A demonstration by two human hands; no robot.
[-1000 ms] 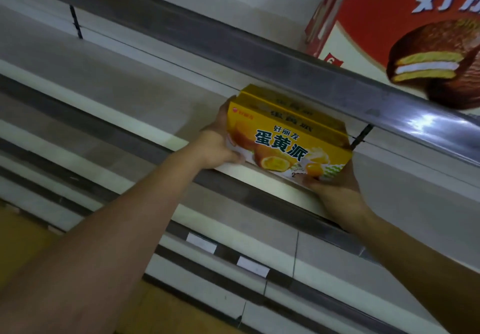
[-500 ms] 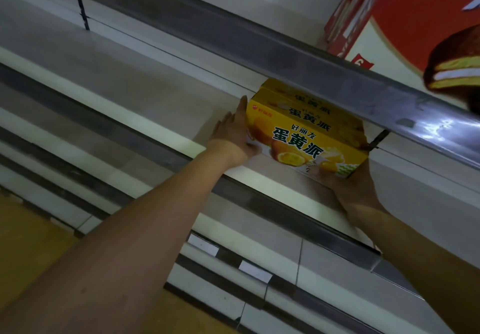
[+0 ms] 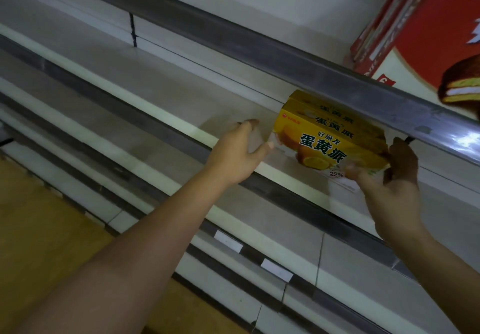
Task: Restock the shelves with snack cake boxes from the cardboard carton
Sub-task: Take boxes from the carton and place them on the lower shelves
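The left hand is open, its thumb right by the yellow cake box. The right hand holds the box's right end. The box sits on the white shelf. Red boxes stand higher up.

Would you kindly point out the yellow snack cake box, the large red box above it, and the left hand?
yellow snack cake box point(image 3: 323, 149), head view, printed front face.
red box point(image 3: 433, 24), head view, red front panel.
left hand point(image 3: 236, 151), head view, back of hand.
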